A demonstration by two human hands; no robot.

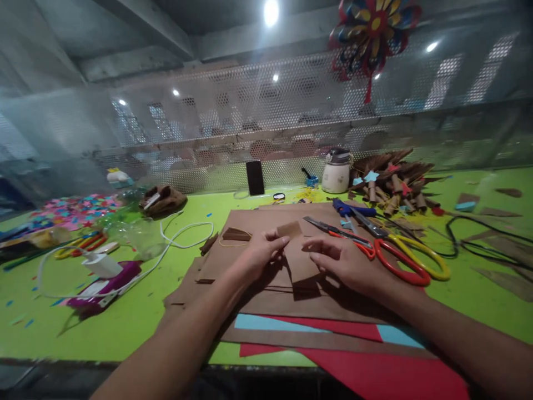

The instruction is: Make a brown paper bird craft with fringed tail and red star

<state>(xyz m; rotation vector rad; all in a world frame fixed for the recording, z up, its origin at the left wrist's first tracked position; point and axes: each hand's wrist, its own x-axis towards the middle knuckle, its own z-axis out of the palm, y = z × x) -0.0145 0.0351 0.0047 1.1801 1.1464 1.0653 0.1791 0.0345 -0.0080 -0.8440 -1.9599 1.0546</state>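
Between the thumb and fingers of my left hand (264,253) is a small piece of brown paper (289,228), held over the stack. My right hand (343,260) is beside a larger brown paper piece (303,265), its fingers curved and apart; whether the fingertips touch the paper's edge is unclear. Both hands are above a pile of brown paper sheets (258,216). Folded brown strips with a yellow rubber band (236,234) lie left of my left hand. Large scissors with red and yellow handles (410,261) and a smaller orange-handled pair (352,236) lie near my right hand.
A blue glue gun (353,210) rests behind the scissors. Brown paper bundles with stars (395,186) and a white jug (336,172) stand farther back. At left are a purple power strip (102,289), a white cable (187,226) and colored paper stars (79,210). Red paper (387,369) overhangs the front edge.
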